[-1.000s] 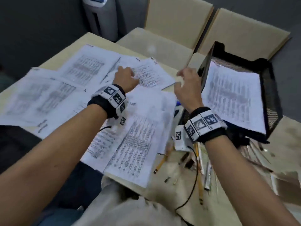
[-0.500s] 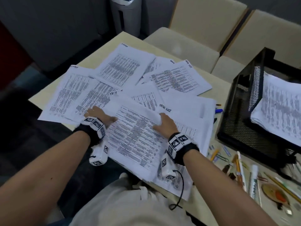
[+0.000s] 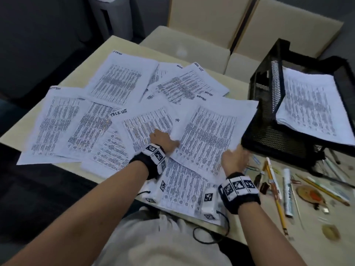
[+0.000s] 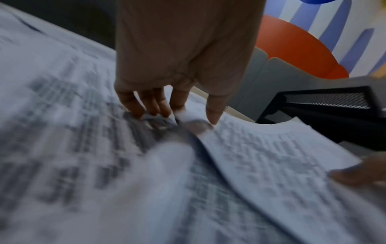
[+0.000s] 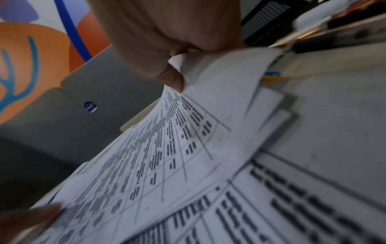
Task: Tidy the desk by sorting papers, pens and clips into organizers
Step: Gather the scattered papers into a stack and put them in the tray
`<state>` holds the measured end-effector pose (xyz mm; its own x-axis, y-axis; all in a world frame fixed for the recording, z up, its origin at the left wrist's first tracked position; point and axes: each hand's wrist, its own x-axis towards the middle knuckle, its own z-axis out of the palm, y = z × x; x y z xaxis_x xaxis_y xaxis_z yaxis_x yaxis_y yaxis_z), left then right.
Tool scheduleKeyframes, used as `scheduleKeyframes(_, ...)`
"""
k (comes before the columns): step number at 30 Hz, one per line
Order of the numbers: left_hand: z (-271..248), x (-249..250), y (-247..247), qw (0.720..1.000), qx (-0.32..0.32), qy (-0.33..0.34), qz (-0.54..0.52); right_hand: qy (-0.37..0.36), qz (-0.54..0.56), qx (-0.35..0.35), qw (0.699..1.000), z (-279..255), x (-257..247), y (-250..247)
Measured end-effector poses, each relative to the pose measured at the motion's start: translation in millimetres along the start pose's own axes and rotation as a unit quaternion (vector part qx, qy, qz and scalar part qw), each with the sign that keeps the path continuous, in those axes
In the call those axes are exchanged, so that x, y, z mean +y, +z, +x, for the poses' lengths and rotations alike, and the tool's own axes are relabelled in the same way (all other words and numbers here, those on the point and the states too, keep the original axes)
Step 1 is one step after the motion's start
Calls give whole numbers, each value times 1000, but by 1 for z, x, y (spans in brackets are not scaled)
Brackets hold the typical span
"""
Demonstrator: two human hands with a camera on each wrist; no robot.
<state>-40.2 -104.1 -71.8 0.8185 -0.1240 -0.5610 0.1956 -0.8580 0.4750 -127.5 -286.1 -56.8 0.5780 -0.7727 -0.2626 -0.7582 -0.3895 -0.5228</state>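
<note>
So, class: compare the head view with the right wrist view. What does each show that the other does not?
Only the head view shows the left hand on the spread papers, plus the pens beside the mesh tray. Only the right wrist view shows the right hand with its thumb pinching the lifted sheet, and an orange wall pattern. Both show that sheet and the tray.

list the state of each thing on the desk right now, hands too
lifted sheet: right edge raised off the pile, bowed
loose sheets: spread flat, overlapping
mesh tray: holds a paper stack
pens and pencils: scattered loose beside the tray
left hand: fingers straight, pressing the papers
right hand: pinching the lifted sheet's edge
</note>
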Motion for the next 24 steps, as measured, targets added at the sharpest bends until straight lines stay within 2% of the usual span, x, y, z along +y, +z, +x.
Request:
scheduleKeyframes(3, -6, 23, 15, 987, -58, 36, -143, -32, 5, 22, 999, -3, 0, 3)
scheduleKeyframes(5, -13, 33, 7, 973, -18, 71, -219, -38, 12, 35, 999, -2, -4, 0)
scheduleKeyframes(7, -17, 31, -9, 958, 48, 96, -264, -58, 74, 25, 995, -2, -14, -5)
scheduleKeyframes(10, -14, 7, -34, 936, 88, 86, -329, -103, 118, -16, 988, 1, -36, -7)
scheduleKeyframes(14, -1, -39, -51, 939, 166, 9, -300, -163, 62, -80, 981, 7, -60, 1)
scheduleKeyframes(17, 2, -61, -56, 922, 225, -72, -305, -147, 51, -83, 984, 14, -63, 8)
scheduleKeyframes(19, 0, -68, -59, 920, 246, -173, -251, -127, 13, -87, 988, 18, -59, 13)
scheduleKeyframes(21, -4, -70, -59, 908, 232, -257, -237, -118, -47, -119, 985, 18, -56, 20)
scheduleKeyframes(22, -7, -67, -57, 907, 215, -260, -254, -127, -67, -140, 980, 16, -56, 25)
scheduleKeyframes(24, -7, -58, -48, 914, 186, -224, -283, -163, -60, -192, 966, 5, -60, 33)
